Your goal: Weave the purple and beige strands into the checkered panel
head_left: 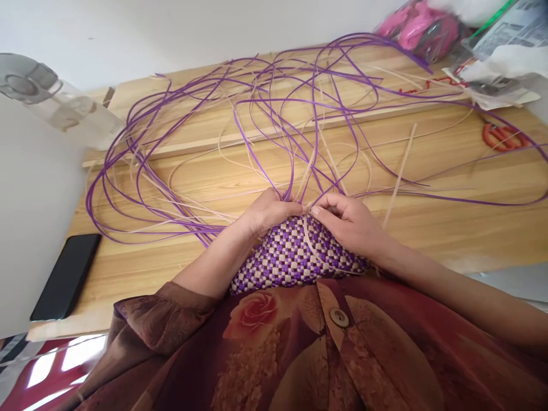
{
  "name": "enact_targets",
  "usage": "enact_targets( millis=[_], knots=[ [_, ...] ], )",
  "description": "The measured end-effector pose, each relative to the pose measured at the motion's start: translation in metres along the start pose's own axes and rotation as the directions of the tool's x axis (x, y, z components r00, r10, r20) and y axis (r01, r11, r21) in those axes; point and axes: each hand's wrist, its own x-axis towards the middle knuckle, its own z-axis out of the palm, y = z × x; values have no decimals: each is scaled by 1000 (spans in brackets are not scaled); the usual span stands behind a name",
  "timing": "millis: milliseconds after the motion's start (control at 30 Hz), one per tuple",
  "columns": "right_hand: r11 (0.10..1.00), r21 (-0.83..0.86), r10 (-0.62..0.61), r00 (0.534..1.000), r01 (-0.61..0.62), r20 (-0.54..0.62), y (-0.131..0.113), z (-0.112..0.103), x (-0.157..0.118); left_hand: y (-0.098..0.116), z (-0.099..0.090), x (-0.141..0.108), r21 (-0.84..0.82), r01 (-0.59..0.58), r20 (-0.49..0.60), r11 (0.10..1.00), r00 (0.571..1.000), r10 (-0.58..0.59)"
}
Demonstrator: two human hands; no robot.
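Against my body rests a woven piece (285, 251) in a purple and cream check. My left hand (274, 212) is closed on its upper edge, thumb lying along the rim. Beside it, my right hand (342, 220) pinches a cream strip (309, 237) at the same edge, thumb and forefinger together; the exact grip is partly hidden. From that edge, long loose purple strips (257, 105) and thinner cream ones fan out and loop across the table. A stray end of cream strip hangs down over the weave.
On the wooden table (449, 228), a phone (66, 277) lies at left and orange-handled scissors (505, 137) at right. A clear bottle (81, 117) is at the far left. Pink items in a plastic bag (422, 31) sit at the back right. A wooden ledge (188, 147) crosses behind.
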Motion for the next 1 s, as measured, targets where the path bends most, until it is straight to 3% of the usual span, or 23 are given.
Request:
enact_targets(
  millis=[200,433,600,800,1000],
  knots=[
    [994,111,8,996,1,-85,8,8,-6,-8,5,4,-202,69,28,977,997,-65],
    [993,68,-89,991,96,-97,17,12,-8,-7,7,5,-60,-105,25,993,994,107],
    [985,108,-122,985,135,-123,19,12,-15,-8,7,5,10,-113,41,994,993,113],
    [980,65,-178,976,187,-130,17,11,-20,-2,5,0,-60,-66,143,996,987,74],
    [970,77,-218,962,233,-165,11,13,-22,18,-4,-10,143,-144,196,979,974,115]
  ],
)
